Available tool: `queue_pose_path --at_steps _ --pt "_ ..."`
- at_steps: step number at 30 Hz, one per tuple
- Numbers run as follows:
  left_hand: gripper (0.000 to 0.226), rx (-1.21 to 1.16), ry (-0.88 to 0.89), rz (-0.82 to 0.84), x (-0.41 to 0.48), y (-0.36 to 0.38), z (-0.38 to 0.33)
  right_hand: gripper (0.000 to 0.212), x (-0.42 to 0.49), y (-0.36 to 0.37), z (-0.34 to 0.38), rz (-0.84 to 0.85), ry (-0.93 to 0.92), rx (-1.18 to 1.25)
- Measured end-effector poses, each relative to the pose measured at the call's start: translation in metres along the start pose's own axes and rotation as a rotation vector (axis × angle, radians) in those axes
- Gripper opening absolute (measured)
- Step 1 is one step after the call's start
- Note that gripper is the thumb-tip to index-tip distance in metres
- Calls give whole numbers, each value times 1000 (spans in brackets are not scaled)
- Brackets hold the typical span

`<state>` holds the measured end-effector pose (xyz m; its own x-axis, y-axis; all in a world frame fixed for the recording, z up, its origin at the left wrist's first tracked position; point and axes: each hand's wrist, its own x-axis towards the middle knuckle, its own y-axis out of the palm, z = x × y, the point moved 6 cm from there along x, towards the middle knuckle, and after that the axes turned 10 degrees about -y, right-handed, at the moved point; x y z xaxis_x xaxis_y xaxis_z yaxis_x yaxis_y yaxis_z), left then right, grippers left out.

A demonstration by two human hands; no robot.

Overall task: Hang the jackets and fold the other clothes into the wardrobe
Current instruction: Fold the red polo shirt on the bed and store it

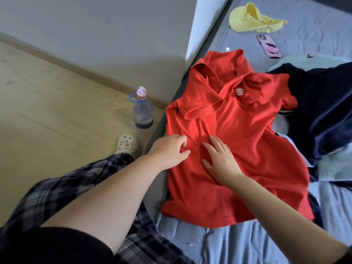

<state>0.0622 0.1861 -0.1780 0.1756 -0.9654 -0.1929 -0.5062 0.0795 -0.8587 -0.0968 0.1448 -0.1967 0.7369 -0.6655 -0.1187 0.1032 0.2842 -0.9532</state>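
Observation:
A red polo shirt lies spread front-up on the bed, collar toward the far end, its left sleeve folded in over the chest. My left hand rests on the shirt's left edge with the fingers curled against the cloth. Flat on the shirt's middle lies my right hand, fingers spread. A dark navy garment is heaped to the right of the shirt, over pale blue cloth. A yellow garment lies crumpled at the far end of the bed.
A pink phone lies on the bed beyond the shirt. On the wooden floor by the bed's edge stand a water bottle and my foot in a white clog. The grey wall runs along the far left.

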Motion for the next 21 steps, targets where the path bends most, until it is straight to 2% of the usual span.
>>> queue_pose_path --at_steps 1,3,4,5,6,8,11,12,14,16,17,19,21 --pt "25 44 62 -10 -9 -3 -9 47 -9 -9 5 -40 -58 23" --pt "37 121 158 29 -25 -6 -29 18 -33 -33 20 -253 -232 36" --pt "46 148 169 95 -32 -5 -36 15 -47 -42 25 -354 -310 12" --pt "54 172 162 186 -41 -2 -40 24 -62 -46 29 -406 -384 7" --pt "58 213 152 285 -51 3 -42 32 -74 -45 34 -385 -435 15" --pt "58 393 200 412 -75 15 -43 45 -93 -29 46 -207 -509 8" --pt "63 712 293 424 -102 38 -42 75 -110 3 58 121 -475 -228" --pt "54 746 286 381 -105 43 -44 74 -110 5 59 125 -447 -268" --pt "27 665 216 298 -105 41 -48 52 -107 -2 61 14 -427 -255" --pt "14 381 21 238 -100 28 -40 27 -104 -19 60 -170 -398 -170" --pt "14 199 -82 204 -98 18 -34 18 -104 -30 59 -259 -377 -129" --pt "18 -81 -195 67 -96 -11 -27 16 -103 -47 55 -361 -330 -105" --pt "26 -14 -108 -45 -97 -32 -30 20 -102 -56 54 -404 -326 -148"
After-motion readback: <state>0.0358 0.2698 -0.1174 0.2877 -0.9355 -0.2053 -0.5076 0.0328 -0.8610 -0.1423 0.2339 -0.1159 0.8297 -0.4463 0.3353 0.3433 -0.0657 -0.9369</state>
